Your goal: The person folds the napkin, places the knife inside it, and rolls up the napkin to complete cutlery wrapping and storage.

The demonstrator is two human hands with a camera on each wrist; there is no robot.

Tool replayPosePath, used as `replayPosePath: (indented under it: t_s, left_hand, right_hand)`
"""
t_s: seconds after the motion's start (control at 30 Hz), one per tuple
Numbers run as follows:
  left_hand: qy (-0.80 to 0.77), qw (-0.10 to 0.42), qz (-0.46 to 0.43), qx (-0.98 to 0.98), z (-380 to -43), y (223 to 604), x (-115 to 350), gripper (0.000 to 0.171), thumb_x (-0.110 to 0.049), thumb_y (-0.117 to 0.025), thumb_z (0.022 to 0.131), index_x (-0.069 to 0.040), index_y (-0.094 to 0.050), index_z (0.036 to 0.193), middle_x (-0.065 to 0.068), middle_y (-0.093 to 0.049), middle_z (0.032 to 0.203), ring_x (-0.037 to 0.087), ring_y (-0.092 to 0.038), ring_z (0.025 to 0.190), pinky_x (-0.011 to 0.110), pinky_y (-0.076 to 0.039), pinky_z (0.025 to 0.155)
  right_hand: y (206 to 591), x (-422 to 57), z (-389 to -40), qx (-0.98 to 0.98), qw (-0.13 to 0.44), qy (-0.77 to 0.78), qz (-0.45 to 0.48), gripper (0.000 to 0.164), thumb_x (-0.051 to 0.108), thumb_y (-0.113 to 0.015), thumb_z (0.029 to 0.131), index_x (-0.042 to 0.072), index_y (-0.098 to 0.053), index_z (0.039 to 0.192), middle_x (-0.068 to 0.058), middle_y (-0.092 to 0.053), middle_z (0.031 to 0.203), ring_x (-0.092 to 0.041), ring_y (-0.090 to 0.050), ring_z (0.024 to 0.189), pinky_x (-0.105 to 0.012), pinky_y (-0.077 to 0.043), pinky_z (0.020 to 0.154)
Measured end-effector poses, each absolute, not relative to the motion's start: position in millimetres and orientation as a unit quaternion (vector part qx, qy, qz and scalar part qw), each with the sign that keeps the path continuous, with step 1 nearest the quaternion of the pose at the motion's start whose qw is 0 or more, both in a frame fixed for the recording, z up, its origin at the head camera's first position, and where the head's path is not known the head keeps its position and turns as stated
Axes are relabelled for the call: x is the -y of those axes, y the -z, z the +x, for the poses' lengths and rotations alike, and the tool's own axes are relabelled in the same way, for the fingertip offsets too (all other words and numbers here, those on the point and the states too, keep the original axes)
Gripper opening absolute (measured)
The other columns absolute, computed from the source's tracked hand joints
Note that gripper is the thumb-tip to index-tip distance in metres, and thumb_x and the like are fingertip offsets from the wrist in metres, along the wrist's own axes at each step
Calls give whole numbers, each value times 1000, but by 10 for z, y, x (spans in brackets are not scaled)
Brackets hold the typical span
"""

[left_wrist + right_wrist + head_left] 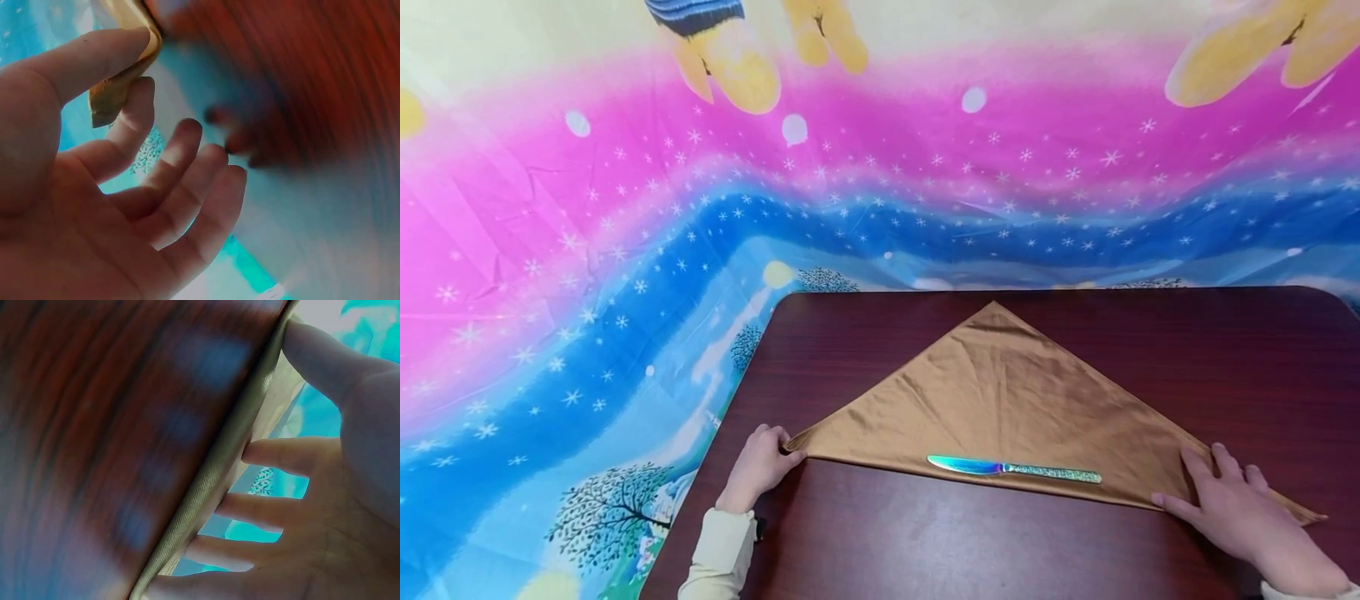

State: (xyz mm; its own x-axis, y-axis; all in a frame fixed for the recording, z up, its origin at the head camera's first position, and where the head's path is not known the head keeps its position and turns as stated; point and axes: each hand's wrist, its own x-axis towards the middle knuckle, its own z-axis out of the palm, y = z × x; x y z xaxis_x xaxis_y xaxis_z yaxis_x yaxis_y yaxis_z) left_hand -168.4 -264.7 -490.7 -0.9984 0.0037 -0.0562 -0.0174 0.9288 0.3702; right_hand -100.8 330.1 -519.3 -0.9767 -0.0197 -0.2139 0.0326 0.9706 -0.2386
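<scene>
A gold satin napkin (pixel 992 400) lies folded into a triangle, its peak at the far side and its long folded edge nearest me. On it, just inside that edge, lies an iridescent table knife (pixel 1011 468), blade to the left. My left hand (pixel 762 467) pinches the napkin's left corner; the left wrist view shows the gold cloth (pixel 119 94) between thumb and index finger, the other fingers loosely bent. Near the right corner, my right hand (pixel 1236 508) rests on the cloth with spread fingers. In the right wrist view, its fingertips touch the napkin (pixel 212 469).
The dark reddish-brown wooden table (pixel 925 542) has rounded far corners and reflects light in front of the napkin. Behind it and to the left hangs a pink and blue printed cloth (pixel 880 167) with snowflakes and trees.
</scene>
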Motion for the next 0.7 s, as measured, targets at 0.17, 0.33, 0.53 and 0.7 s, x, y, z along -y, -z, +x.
replayPosePath:
  t_s: [0.17,0.33,0.53,0.7]
  left_hand:
    - [-238,33,-13,-971,-1706,4921,2649,18,-22,-76,79,-8,-65,80,8,-57,86,18,-46,75,33,-40,71]
    - [-260,41,-19,-965,-1711,4924,2636,17,-20,-78,77,-8,-68,84,6,-60,85,16,-49,72,32,-41,68]
    - [-352,68,-59,-932,-1726,4891,2579,12,-18,-71,84,-8,-64,85,1,-56,69,14,-48,60,28,-39,59]
    - [-494,98,-109,-857,-1748,4876,2497,12,-15,-62,91,-3,-59,90,7,-61,80,17,-59,69,31,-51,64]
  right_hand:
    - [5212,-3311,-995,-987,90,131,-10,94,63,-51,90,-17,-34,134,-53,-20,129,-78,-23,104,-76,-23,89]
    - [5204,-3306,-1004,-986,101,133,-13,95,64,-49,91,-20,-34,134,-55,-18,130,-80,-20,106,-76,-22,90]
    - [5187,-3286,-974,-984,113,138,-1,95,65,-46,92,-17,-29,137,-52,-12,134,-80,-16,110,-82,-30,71]
    - [5178,-3259,-935,-982,113,149,8,94,64,-44,93,-15,-25,139,-50,-7,138,-78,-12,115,-86,-27,65]
